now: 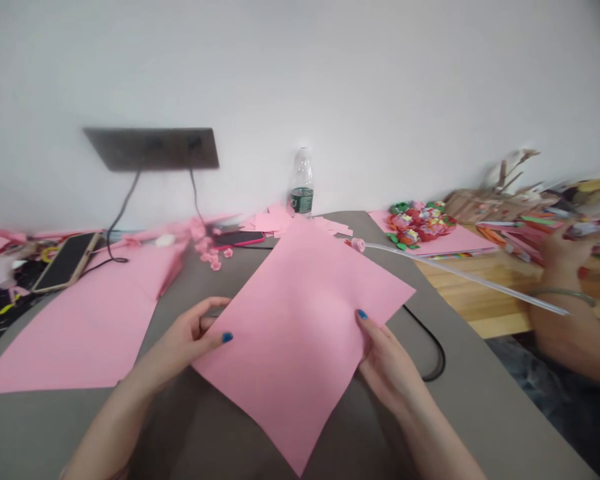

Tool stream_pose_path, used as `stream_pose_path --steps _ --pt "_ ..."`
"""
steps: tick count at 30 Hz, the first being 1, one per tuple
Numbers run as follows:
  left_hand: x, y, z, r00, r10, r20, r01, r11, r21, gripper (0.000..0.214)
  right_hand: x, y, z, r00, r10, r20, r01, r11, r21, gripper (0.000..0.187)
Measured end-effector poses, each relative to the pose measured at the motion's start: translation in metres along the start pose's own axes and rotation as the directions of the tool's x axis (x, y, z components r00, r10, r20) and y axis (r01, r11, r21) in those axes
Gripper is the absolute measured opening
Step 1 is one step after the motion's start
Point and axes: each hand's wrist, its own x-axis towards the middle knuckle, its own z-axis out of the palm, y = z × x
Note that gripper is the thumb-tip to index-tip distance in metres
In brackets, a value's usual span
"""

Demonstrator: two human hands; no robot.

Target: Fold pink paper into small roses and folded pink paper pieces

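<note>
A sheet of pink paper (290, 320) is held up in front of me, turned so that one corner points down toward me. My left hand (195, 337) grips its left edge, thumb on top and fingers underneath. On the right edge, my right hand (383, 353) pinches the sheet the same way, its thumb with blue nail polish lying on the paper. The sheet bulges slightly near the right thumb. The fingertips beneath the paper are hidden. Just past the sheet's right edge lies a small pink rolled paper flower (359, 245) by a clear stick (470, 279).
Another pink sheet (90, 320) lies left, near a phone (67, 261). Behind are a pink-cased phone (239, 239), paper strips (267, 219) and a plastic bottle (303, 183). Colourful paper flowers (420, 223) stand right; a co-worker's hand (570, 250) is beyond. A black cable (437, 347) curls on the grey table (480, 400).
</note>
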Motion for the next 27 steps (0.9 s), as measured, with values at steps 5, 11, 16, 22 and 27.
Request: stream_pose_path --steps 5,11,16,22,27 --pt "-0.009 -0.015 -0.016 0.993 -0.028 -0.118 0.051 0.98 0.193 0.045 -0.022 0.012 -0.019 0.999 -0.018 -0.04 0.019 0.999 0.038 0.034" --pt "-0.006 -0.025 -0.012 0.98 0.036 -0.196 0.006 0.978 0.209 0.046 -0.042 0.014 -0.037 0.967 0.018 -0.254 -0.042 0.995 -0.09 0.051" --pt "0.002 -0.038 -0.015 0.93 0.18 -0.321 -0.107 0.967 0.231 0.039 -0.038 0.009 -0.044 0.986 0.037 -0.163 -0.052 0.995 -0.088 0.049" --pt "0.005 -0.056 -0.021 0.836 0.184 -0.517 -0.213 0.977 0.003 0.045 -0.028 0.004 -0.049 0.994 0.081 0.076 -0.07 0.988 -0.137 0.041" --pt "0.003 -0.064 -0.028 0.814 0.171 -0.554 -0.265 0.96 -0.092 0.041 -0.029 0.001 -0.048 0.989 0.089 0.119 -0.066 0.98 -0.189 0.042"
